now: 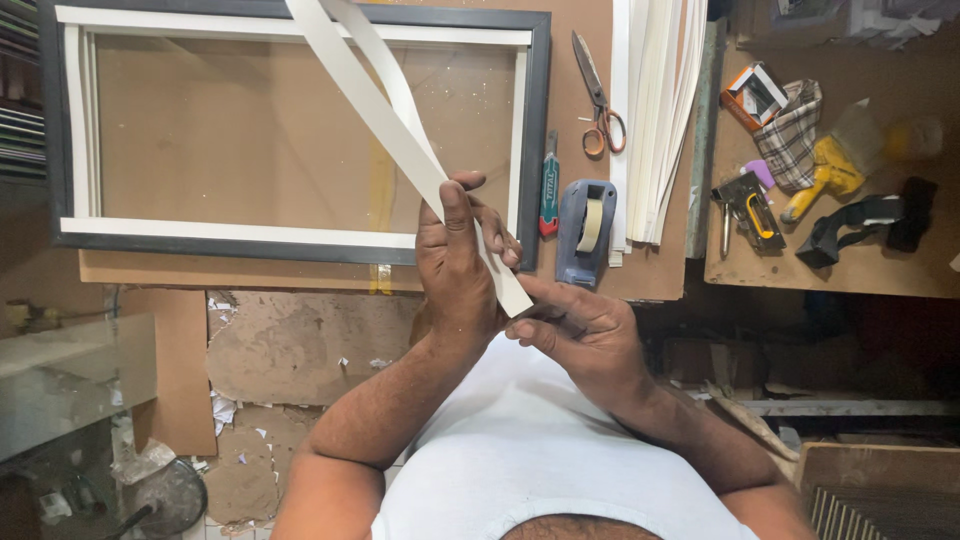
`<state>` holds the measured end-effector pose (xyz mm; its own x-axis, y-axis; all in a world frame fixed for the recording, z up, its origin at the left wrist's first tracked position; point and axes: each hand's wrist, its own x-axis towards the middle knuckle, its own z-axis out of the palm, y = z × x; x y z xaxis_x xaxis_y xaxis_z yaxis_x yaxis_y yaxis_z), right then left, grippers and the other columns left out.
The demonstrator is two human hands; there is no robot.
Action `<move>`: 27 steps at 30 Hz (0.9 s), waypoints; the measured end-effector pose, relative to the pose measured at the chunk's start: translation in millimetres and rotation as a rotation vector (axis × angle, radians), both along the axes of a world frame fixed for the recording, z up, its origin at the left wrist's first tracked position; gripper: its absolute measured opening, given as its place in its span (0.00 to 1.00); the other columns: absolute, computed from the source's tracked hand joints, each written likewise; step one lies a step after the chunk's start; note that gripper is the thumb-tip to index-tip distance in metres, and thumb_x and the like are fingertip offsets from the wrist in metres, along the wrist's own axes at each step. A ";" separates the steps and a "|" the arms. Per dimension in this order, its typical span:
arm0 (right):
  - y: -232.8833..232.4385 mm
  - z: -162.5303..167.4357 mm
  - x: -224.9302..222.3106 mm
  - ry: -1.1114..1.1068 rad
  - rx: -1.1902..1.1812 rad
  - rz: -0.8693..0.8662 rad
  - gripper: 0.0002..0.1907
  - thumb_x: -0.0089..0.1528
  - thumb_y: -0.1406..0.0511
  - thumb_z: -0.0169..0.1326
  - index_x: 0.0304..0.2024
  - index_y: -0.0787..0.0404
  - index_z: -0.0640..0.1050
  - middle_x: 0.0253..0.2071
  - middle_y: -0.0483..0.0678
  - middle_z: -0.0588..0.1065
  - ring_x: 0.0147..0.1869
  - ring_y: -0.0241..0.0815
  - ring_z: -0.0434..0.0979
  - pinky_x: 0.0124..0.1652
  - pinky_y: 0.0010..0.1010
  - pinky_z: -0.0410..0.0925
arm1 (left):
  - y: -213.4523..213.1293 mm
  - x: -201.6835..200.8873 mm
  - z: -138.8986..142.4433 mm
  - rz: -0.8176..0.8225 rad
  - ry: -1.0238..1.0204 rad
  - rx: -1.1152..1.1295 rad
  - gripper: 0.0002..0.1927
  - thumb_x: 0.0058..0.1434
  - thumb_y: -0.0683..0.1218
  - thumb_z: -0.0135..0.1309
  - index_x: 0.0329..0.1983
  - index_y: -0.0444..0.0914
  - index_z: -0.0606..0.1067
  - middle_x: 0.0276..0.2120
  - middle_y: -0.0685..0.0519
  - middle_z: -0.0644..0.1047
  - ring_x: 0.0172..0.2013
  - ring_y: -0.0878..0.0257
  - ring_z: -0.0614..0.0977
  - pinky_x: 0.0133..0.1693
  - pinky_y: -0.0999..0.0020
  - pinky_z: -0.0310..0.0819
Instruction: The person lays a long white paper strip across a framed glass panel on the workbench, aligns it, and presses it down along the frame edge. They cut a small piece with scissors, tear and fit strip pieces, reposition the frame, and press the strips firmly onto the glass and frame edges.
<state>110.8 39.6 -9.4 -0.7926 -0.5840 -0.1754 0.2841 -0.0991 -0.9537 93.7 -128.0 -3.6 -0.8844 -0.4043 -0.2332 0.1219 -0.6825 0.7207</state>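
My left hand grips two long cream strips that rise up and to the left out of the frame's top. My right hand pinches the lower end of the strips beside the left palm. Both hands hover above the near edge of a dark picture frame that lies flat on a brown board, with white strips lining its inner edges.
To the right of the frame lie orange-handled scissors, a utility knife, a blue tape dispenser and a stack of white strips. Further right sit a staple gun, a checked cloth and a yellow tool.
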 end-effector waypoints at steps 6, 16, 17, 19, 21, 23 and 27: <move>-1.7 -9.2 2.1 0.001 -0.028 -0.086 0.19 0.65 0.74 0.58 0.59 0.71 0.75 0.46 0.56 0.82 0.48 0.41 0.84 0.51 0.34 0.80 | 3.5 -4.2 0.0 -0.025 0.032 -0.009 0.18 0.76 0.57 0.43 0.52 0.37 0.68 0.23 0.56 0.67 0.23 0.70 0.72 0.27 0.74 0.72; -2.9 -17.9 2.6 0.042 -0.018 -0.113 0.17 0.66 0.74 0.58 0.57 0.69 0.76 0.43 0.55 0.81 0.46 0.41 0.84 0.48 0.33 0.81 | 5.8 0.7 -8.7 -0.030 0.073 -0.089 0.20 0.78 0.58 0.42 0.52 0.36 0.68 0.25 0.56 0.67 0.25 0.71 0.73 0.30 0.74 0.73; -3.2 -17.9 2.6 0.052 -0.010 -0.114 0.17 0.66 0.74 0.58 0.57 0.69 0.76 0.44 0.55 0.81 0.46 0.40 0.84 0.48 0.32 0.80 | 5.8 0.6 -9.5 -0.022 0.070 -0.094 0.20 0.78 0.58 0.42 0.52 0.36 0.68 0.25 0.56 0.67 0.25 0.71 0.73 0.29 0.74 0.73; -3.4 -17.7 2.4 0.071 0.006 -0.115 0.16 0.66 0.75 0.58 0.57 0.70 0.76 0.44 0.54 0.80 0.46 0.40 0.83 0.47 0.31 0.79 | 5.9 0.3 -10.9 -0.007 0.065 -0.106 0.19 0.77 0.58 0.42 0.52 0.36 0.68 0.24 0.56 0.67 0.25 0.71 0.73 0.29 0.74 0.73; -3.4 -17.6 2.1 0.136 -0.013 -0.103 0.15 0.67 0.74 0.56 0.57 0.70 0.76 0.46 0.54 0.80 0.46 0.39 0.84 0.48 0.30 0.80 | 6.2 -0.2 -12.2 0.010 0.068 -0.139 0.19 0.78 0.58 0.42 0.51 0.36 0.68 0.24 0.56 0.67 0.24 0.72 0.73 0.28 0.75 0.73; -3.6 -17.9 2.1 0.139 -0.027 -0.104 0.15 0.67 0.74 0.55 0.57 0.70 0.76 0.46 0.53 0.79 0.47 0.39 0.84 0.48 0.31 0.80 | 6.8 0.1 -13.1 0.017 0.065 -0.142 0.20 0.78 0.58 0.42 0.51 0.36 0.68 0.24 0.56 0.68 0.24 0.71 0.74 0.28 0.75 0.73; -5.2 -18.6 2.4 0.107 0.002 -0.151 0.13 0.67 0.74 0.56 0.55 0.70 0.77 0.44 0.52 0.79 0.47 0.39 0.84 0.49 0.31 0.80 | 7.9 1.1 -14.4 0.005 0.056 -0.081 0.19 0.77 0.57 0.42 0.51 0.36 0.67 0.25 0.55 0.68 0.25 0.71 0.74 0.29 0.73 0.74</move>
<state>113.3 34.4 -28.0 -0.8852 -0.4570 -0.0864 0.1629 -0.1308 -0.9779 94.8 -120.1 -18.0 -0.8929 -0.4247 -0.1495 0.1674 -0.6214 0.7654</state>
